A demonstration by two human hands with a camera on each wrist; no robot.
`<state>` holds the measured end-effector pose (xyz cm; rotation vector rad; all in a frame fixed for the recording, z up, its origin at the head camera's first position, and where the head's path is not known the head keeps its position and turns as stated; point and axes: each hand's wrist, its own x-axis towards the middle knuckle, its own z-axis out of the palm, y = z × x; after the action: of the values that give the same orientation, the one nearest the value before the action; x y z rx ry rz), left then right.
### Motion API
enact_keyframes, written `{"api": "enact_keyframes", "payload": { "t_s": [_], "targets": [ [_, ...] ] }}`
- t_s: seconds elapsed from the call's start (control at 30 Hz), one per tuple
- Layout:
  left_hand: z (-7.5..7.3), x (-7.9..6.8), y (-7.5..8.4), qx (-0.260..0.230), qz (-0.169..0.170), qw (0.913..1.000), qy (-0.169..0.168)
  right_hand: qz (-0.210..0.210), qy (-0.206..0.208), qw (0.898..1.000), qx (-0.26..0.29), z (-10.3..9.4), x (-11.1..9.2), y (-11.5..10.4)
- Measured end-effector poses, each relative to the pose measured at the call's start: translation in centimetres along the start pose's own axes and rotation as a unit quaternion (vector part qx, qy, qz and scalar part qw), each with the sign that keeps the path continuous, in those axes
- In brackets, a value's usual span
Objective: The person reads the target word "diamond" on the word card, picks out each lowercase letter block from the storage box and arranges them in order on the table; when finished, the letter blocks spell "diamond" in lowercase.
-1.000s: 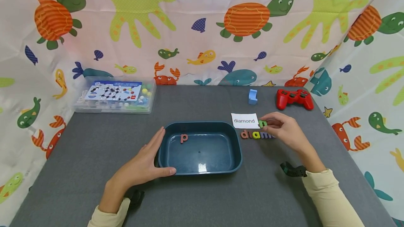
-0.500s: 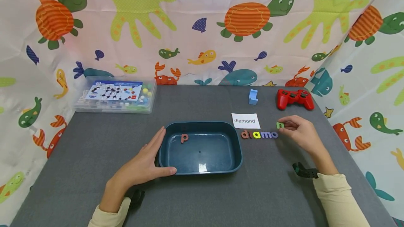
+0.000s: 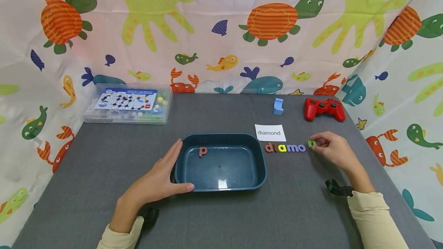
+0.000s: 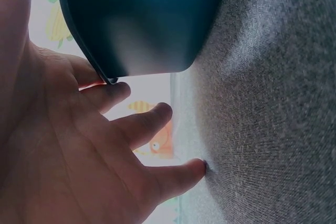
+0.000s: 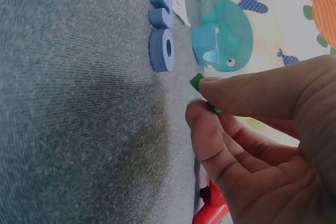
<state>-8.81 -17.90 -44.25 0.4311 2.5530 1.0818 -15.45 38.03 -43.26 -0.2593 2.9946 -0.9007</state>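
Pinched between the thumb and index finger of my right hand [image 3: 335, 150] is a green letter n [image 3: 311, 143]. It hovers just above the table, right of the letter o [image 5: 161, 51]. That purple o ends a row of coloured letters [image 3: 282, 148] spelling "diamo", below a white card [image 3: 270, 133] printed "diamond". My left hand [image 3: 155, 178] rests against the left end of a dark blue plastic tray [image 3: 221, 189], fingers spread along the rim and thumb at the front corner. A brown letter p [image 3: 203, 151] lies inside the tray.
A clear plastic box [image 3: 128, 116] of molecule-model parts stands at the back left. Behind the card are a small light-blue plastic piece [image 3: 278, 106] and, farther right, a red game controller [image 3: 324, 109]. A patterned cloth [image 3: 204, 26] hangs behind the grey table.
My right hand has carried the green n rightward past the row's end, then lowered it toward the table. The purple o has come into full view. My left hand stays at the tray.
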Motion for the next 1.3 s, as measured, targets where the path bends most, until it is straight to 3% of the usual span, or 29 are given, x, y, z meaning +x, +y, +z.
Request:
{"api": "enact_keyframes", "payload": {
  "t_s": [0.37, 1.3],
  "targets": [
    [0.1, 0.0, -0.2, -0.002, 0.000, 1.0000, 0.000, -0.004, -0.035, 0.999, 0.001, 0.3, 0.2, 0.3],
    [0.0, 0.0, -0.2, -0.007, 0.004, 1.0000, 0.001, -0.020, -0.064, 0.998, -0.019, 0.4, 0.5, 1.4]
  ]
}}
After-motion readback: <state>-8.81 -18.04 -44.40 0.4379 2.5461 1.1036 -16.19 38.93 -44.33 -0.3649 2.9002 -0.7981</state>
